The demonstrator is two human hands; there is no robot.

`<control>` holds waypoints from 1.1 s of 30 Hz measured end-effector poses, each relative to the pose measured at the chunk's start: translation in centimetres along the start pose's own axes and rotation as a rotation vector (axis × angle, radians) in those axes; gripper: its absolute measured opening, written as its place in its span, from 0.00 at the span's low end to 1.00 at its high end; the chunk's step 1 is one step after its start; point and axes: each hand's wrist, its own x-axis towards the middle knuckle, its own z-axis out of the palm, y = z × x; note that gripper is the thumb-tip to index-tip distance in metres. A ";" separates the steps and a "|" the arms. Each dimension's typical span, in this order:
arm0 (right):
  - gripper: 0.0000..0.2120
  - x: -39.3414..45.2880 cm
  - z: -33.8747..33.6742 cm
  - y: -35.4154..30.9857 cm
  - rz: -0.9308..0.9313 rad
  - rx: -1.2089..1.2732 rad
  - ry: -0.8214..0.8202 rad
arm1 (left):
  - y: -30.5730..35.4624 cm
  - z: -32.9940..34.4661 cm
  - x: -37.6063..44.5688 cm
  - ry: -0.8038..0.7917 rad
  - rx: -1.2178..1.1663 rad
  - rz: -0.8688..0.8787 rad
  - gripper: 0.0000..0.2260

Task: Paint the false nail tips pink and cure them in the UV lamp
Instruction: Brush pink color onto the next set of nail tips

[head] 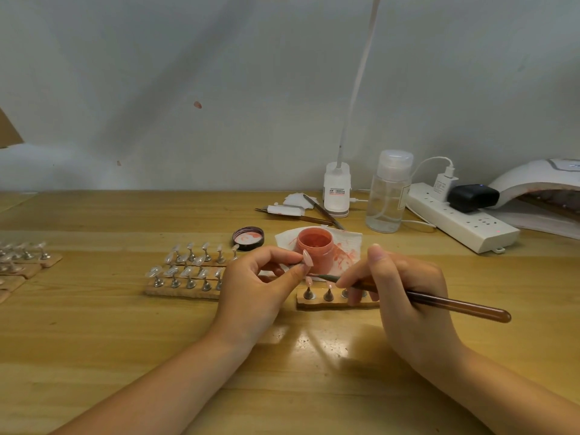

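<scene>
My left hand [260,284] pinches a pale pink nail tip [307,257] between thumb and forefinger, just in front of the open jar of pink paint [314,246]. My right hand [405,293] grips a brown brush [439,301], its tip pointing left beneath the held nail. Below them lies a cork strip [332,304] with metal stands, two carrying pink tips. Left of it are cork strips of clear nail tips [188,271]. The white UV lamp [539,183] sits at the far right.
The jar's lid [248,238] lies left of the jar, which stands on a stained tissue [348,246]. Behind are a clear pump bottle [389,193], a white desk-lamp base [336,189], spare brushes [320,211] and a power strip [464,221]. More clear tips [22,255] sit at the left edge.
</scene>
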 end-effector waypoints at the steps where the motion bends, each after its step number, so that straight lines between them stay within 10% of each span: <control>1: 0.21 0.1 0.0 0.0 0.004 0.033 0.016 | 0.0 0.0 0.0 -0.002 0.003 -0.004 0.07; 33: 0.20 0.5 0.1 -0.7 0.105 0.149 0.088 | 0.0 0.0 0.1 -0.023 0.026 0.013 0.04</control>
